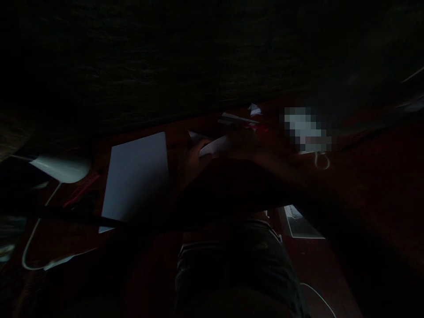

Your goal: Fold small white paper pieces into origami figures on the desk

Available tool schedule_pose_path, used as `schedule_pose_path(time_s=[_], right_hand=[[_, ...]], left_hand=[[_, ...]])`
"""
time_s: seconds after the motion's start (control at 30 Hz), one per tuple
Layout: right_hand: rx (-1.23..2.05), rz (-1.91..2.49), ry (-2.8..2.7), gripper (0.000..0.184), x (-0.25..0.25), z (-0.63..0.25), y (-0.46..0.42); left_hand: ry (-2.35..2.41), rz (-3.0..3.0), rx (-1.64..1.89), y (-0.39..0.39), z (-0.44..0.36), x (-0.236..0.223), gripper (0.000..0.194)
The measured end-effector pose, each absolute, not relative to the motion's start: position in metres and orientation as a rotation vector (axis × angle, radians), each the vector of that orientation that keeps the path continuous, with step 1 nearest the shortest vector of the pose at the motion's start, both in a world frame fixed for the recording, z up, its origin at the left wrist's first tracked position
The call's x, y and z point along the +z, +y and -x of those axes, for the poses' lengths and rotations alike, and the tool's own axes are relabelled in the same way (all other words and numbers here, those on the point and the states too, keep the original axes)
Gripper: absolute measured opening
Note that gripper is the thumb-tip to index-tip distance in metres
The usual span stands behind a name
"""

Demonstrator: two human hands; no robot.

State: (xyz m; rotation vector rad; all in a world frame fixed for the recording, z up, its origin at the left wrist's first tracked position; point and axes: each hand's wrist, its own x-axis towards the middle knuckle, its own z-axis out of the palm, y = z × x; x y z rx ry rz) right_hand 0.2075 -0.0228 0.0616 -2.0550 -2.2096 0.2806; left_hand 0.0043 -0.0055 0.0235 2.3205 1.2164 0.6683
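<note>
The scene is very dark. A small piece of white paper (214, 146), which looks folded or curved, is held between my two hands over the dark red surface. My left hand (194, 160) is closed on its left end, with the thumb and a finger around it. At the right end my right hand (245, 145) is closed on the paper, though its fingers are mostly lost in shadow. Just beyond the right hand are a red object (256, 126), its kind unclear, and some paper strips (233, 117). Another pale paper corner (195, 136) shows behind the left hand.
White sheets (135, 172) lie left of my hands. Farther left are a white lamp-like object (62, 168) with a cord and a red item (82, 189). A crumpled scrap (255, 109) lies at the back. A pixelated pale object (304, 128) sits to the right.
</note>
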Motion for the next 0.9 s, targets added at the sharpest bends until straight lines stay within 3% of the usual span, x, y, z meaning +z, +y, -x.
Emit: schedule_pose_path(time_s=[0.47, 0.7, 0.9], right_hand=[[0.331, 1.96, -2.058, 0.085, 0.029, -0.213, -0.013], [0.307, 1.998, -2.004, 0.099, 0.029, -0.205, -0.015], [0.404, 2.009, -2.009, 0.089, 0.033, -0.218, -0.009]], left_hand=[[1.185, -2.328, 0.694, -0.002, -0.003, 0.019, 0.035], [1.184, -2.273, 0.704, -0.003, -0.003, 0.019, 0.035], [1.114, -2.245, 0.731, 0.002, 0.001, 0.016, 0.044]])
